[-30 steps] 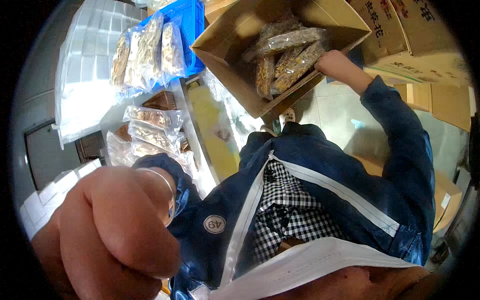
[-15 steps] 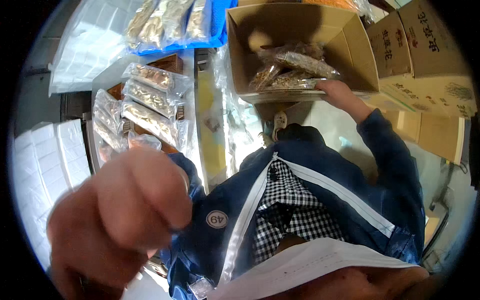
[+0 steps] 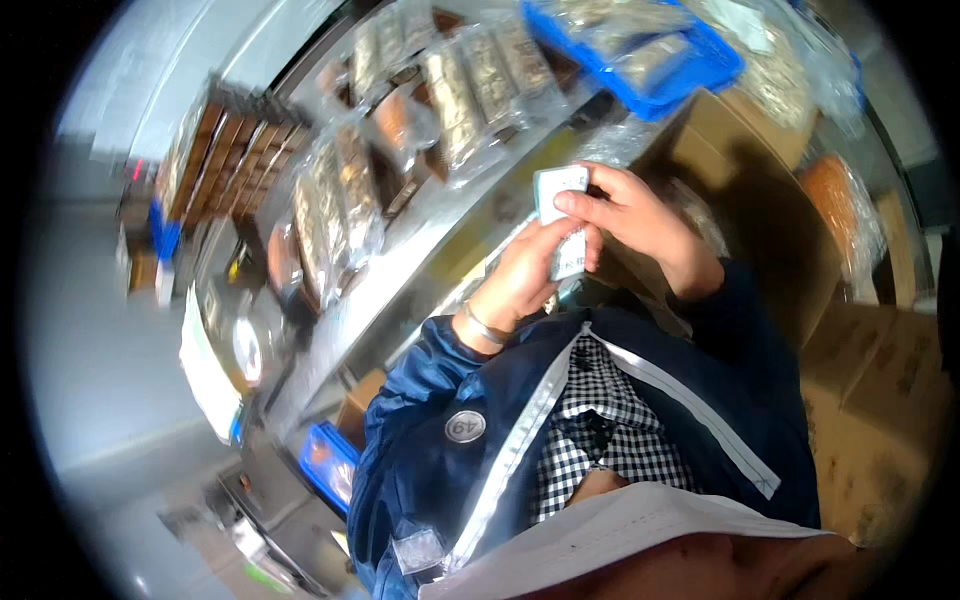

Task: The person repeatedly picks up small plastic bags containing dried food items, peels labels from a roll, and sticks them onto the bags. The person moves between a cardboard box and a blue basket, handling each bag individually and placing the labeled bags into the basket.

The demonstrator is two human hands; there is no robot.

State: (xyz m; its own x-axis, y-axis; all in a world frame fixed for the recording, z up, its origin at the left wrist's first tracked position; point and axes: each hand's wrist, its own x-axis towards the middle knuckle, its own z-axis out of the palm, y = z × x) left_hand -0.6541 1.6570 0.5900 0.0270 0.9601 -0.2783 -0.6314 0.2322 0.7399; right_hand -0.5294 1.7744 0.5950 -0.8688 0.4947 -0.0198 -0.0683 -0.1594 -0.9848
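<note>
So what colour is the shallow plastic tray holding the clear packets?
Blue; the shallow plastic tray shows best in the head view.

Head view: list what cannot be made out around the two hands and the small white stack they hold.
- White stack: its lower part is covered by the left hand and its middle by the right hand; its surface is too blurred to make out.
- Clear packets on the table: contents smeared by motion blur.
- Blue tray: cut off by the top edge.
- Cardboard boxes: bent and cut by the right fisheye rim.
</note>
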